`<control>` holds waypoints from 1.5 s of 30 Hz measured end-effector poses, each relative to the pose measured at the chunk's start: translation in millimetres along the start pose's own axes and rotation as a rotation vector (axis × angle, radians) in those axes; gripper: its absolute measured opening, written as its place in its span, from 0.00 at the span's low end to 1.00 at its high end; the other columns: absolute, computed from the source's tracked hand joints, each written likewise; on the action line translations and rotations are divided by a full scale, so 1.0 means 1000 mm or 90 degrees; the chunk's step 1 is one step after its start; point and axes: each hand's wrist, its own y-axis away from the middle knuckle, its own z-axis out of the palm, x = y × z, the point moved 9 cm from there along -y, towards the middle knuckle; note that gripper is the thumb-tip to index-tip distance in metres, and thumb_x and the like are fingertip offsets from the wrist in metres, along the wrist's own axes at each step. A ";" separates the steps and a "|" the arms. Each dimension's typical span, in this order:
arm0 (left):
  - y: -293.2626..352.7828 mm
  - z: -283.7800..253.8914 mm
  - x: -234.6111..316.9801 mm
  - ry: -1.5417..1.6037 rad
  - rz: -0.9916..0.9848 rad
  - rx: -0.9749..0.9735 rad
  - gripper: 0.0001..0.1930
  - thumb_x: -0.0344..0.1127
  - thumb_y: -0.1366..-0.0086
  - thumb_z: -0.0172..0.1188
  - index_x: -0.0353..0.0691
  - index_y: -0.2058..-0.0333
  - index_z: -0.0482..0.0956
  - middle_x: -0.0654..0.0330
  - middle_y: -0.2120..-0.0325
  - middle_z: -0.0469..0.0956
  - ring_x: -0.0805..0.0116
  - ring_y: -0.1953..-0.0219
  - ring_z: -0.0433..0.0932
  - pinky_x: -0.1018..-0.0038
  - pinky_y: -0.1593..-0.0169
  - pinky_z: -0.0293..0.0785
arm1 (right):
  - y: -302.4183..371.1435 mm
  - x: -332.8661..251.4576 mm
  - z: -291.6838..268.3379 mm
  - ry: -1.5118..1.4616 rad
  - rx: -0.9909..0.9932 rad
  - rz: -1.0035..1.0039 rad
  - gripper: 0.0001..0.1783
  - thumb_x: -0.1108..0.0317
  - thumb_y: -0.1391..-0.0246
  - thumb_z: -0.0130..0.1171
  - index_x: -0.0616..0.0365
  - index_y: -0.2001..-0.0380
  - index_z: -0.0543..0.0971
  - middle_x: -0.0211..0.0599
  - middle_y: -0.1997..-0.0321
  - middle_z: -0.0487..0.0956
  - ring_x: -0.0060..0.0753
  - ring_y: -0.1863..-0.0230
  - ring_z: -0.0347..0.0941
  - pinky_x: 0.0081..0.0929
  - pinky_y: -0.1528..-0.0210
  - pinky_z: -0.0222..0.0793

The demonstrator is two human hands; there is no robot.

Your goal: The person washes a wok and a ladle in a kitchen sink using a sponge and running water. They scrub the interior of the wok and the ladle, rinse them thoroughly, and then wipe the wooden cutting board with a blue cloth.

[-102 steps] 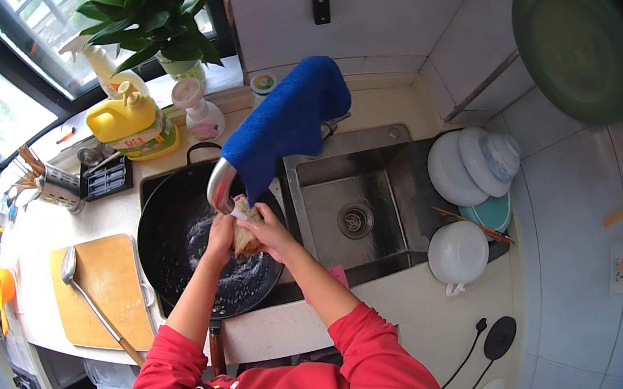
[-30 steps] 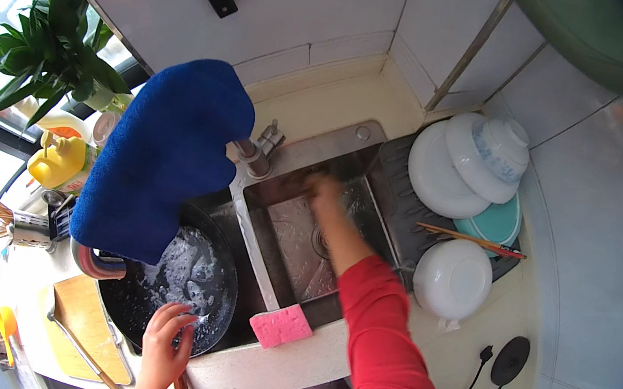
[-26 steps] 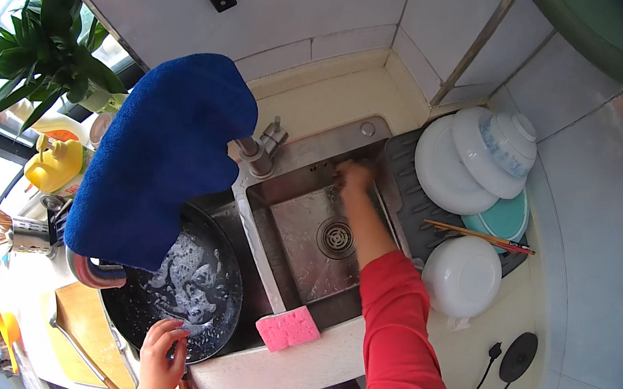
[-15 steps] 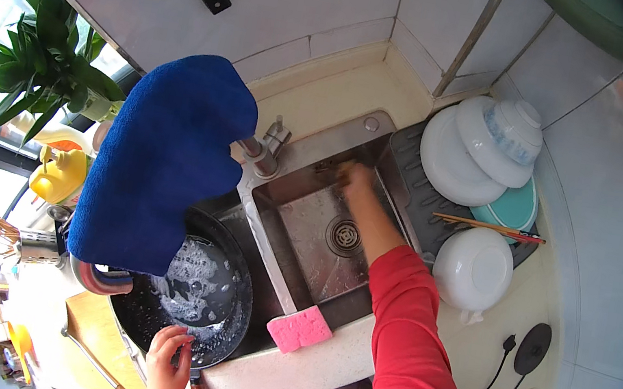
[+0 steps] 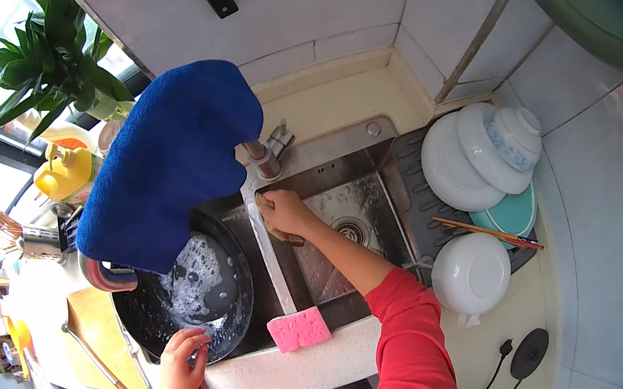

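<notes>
Pale tiles (image 5: 344, 2) wall a corner kitchen where, from where I stand, a person in red leans over a steel sink (image 5: 327, 275), right hand (image 5: 284, 210) clenched around a brownish cloth (image 5: 289, 238) against the basin's left side. The left hand (image 5: 187, 359) curls at the near rim of a sudsy black pan (image 5: 135, 312); I cannot tell whether it grips anything. A pink sponge (image 5: 299, 329) sits on the sink's near edge.

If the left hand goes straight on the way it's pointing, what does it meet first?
Likely the pan: the left hand points toward its sudsy inside, though depth is unclear; it might pass above.
</notes>
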 end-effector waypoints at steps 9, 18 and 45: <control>-0.002 0.004 0.003 0.000 -0.026 -0.013 0.07 0.23 0.49 0.56 0.34 0.69 0.77 0.53 0.66 0.76 0.53 0.62 0.75 0.66 0.56 0.70 | 0.008 0.114 0.055 0.290 0.079 -0.070 0.09 0.71 0.56 0.50 0.54 0.70 0.78 0.45 0.70 0.74 0.43 0.64 0.72 0.39 0.63 0.65; 0.011 0.014 -0.019 -0.042 -0.108 -0.056 0.08 0.24 0.48 0.55 0.35 0.67 0.77 0.52 0.65 0.77 0.53 0.59 0.75 0.67 0.54 0.69 | 0.028 0.142 0.052 0.494 0.078 -0.229 0.11 0.66 0.53 0.47 0.51 0.66 0.76 0.36 0.66 0.73 0.40 0.62 0.69 0.41 0.64 0.64; 0.049 0.016 -0.049 -0.019 -0.131 -0.111 0.09 0.27 0.45 0.54 0.35 0.64 0.77 0.51 0.65 0.76 0.52 0.60 0.74 0.66 0.54 0.68 | 0.175 0.281 -0.054 0.705 -0.304 0.645 0.14 0.68 0.55 0.57 0.57 0.63 0.80 0.43 0.58 0.78 0.42 0.58 0.75 0.46 0.68 0.72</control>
